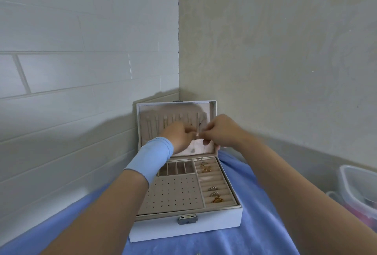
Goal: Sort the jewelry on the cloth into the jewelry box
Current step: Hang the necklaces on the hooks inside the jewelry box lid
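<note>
Working at the inside of the jewelry box [183, 228] lid [173, 109], raised upright at the box's back. Pinching a thin pale piece [197, 133] between the narrowed fingertips of the right hand [222, 132], just below the row of hooks [191, 124]. Curling the left hand [179, 138] in beside it, gripping or merely steadying, impossible telling which. Probably hanging or fastening a chain, too fine for making out.

Keeping the pinch tight and the wrists high above the box's tray, so avoiding brushing the gold pieces [205, 168] in the back right compartment and the rings [213, 191] seated in the rolls at front right. Guiding one end only onto a single hook, letting the rest drop straight down the lid, not tangling with neighbouring hooks. Leaving the box sitting square on the blue cloth [265, 203].
</note>
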